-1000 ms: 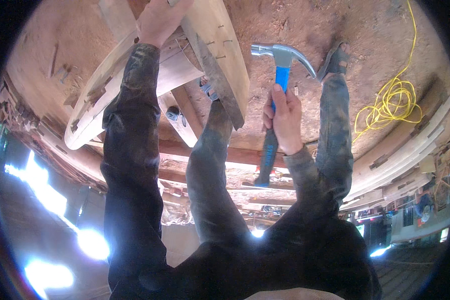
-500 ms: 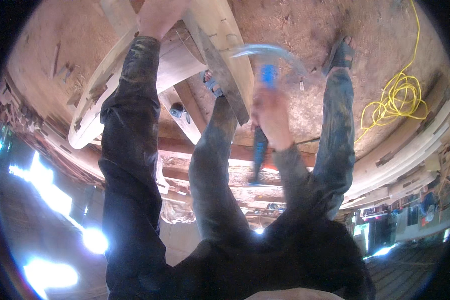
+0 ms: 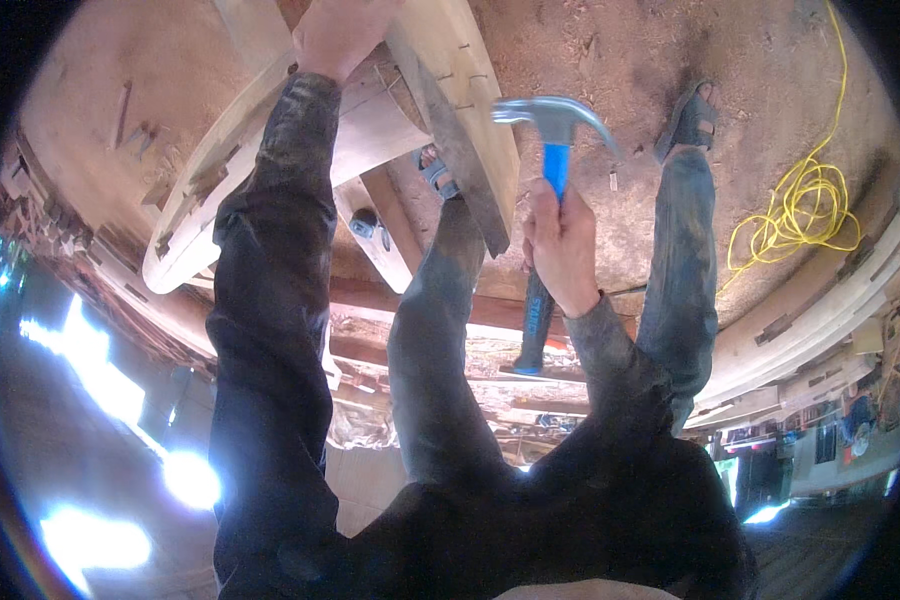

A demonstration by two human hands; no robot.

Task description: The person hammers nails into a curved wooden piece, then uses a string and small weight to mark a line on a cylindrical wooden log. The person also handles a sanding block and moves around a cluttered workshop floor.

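Note:
My right hand [image 3: 562,245] is closed around the handle of a claw hammer [image 3: 555,160] with a steel head and a blue and black grip. The hammer head is raised just right of a pale wooden board [image 3: 485,125], apart from it. Several bent or protruding nails [image 3: 446,77] stick out of that board. My left hand [image 3: 342,38] reaches to the top edge of the view, over the curved wooden pieces. Its fingers are cut off by the picture's edge, so what it grips cannot be made out.
A curved, notched timber [image 3: 185,235] lies to the left. A tape-measure-like tool [image 3: 364,222] rests on a plank between the timber and my leg. A yellow cord [image 3: 800,225] is coiled on the dirt floor at right, beside long curved timbers [image 3: 820,305]. My sandalled feet stand near the boards.
The hammer, blurred by motion before, now shows more sharply and a little to the right. The whole view has shifted slightly; my left arm stays stretched over the wood.

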